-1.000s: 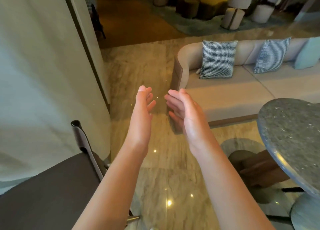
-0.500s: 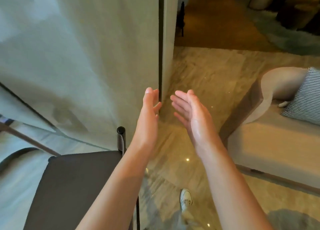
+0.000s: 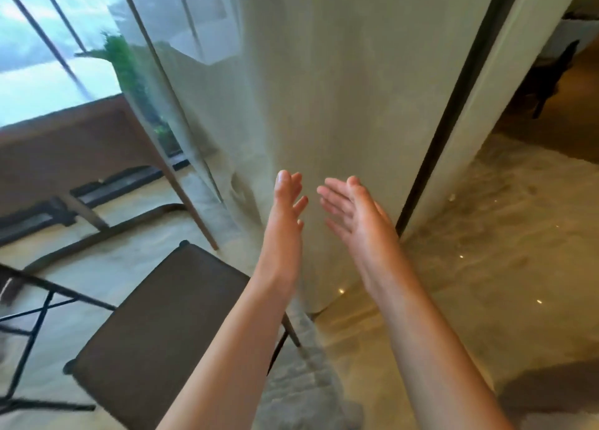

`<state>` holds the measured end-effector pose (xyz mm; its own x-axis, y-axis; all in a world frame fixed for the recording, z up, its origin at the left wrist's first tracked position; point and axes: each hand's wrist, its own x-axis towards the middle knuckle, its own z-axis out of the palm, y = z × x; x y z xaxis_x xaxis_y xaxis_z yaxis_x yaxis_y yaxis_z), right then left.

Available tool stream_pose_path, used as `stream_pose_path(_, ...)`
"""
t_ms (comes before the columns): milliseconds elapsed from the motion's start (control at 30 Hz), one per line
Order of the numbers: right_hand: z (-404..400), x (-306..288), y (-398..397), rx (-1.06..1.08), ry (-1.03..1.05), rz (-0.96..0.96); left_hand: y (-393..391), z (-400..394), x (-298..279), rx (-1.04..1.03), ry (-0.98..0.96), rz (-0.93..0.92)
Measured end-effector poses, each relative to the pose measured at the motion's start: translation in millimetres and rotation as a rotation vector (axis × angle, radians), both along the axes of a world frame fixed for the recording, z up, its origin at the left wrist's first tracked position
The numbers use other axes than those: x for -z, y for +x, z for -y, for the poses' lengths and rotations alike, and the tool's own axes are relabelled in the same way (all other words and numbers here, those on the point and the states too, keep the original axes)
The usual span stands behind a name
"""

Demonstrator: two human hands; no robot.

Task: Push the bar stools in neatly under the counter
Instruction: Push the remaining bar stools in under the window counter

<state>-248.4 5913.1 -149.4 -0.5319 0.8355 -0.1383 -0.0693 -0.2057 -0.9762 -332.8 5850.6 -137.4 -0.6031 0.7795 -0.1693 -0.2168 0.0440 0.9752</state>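
Observation:
A bar stool with a dark brown square seat [image 3: 162,326] and thin black metal legs stands at the lower left, partly under my left forearm. My left hand [image 3: 285,215] is raised in front of me, fingers straight, holding nothing. My right hand [image 3: 359,215] is held up beside it, palm turned toward the left hand, fingers spread and empty. Neither hand touches the stool. No counter is in view.
A pale sheer curtain [image 3: 324,89] hangs straight ahead, reaching the marble floor [image 3: 486,251]. A dark vertical frame [image 3: 453,99] runs beside it. Black metal legs of other furniture [image 3: 35,303] stand at the far left, below a window [image 3: 48,50].
The view has swung left: the sofa, cushions and round stone table have left the frame, and the curtain, window and whole stool seat have come in. Both hands stay raised and empty.

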Motion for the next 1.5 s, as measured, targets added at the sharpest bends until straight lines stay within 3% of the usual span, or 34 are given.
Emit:
stream_pose_path(300,51,-15,-68,-0.26,-0.022,-0.044,-56,82,-11,-0.309,0.0,-0.058)
stream_pose_path(600,133,-20,-105,-0.357,0.01,-0.052,-102,200,-10,-0.522,0.041,-0.086)
stream_pose_path(867,173,-28,-145,-0.527,0.082,-0.019,-113,245,-16,-0.67,0.006,-0.119)
stream_pose_path(1167,132,-20,-162,-0.707,0.046,0.032,-114,213,-7,-0.861,-0.043,-0.117)
stream_pose_path(1500,48,25,-151,-0.877,-0.085,0.13,-71,146,42,-1.058,-0.142,0.054)
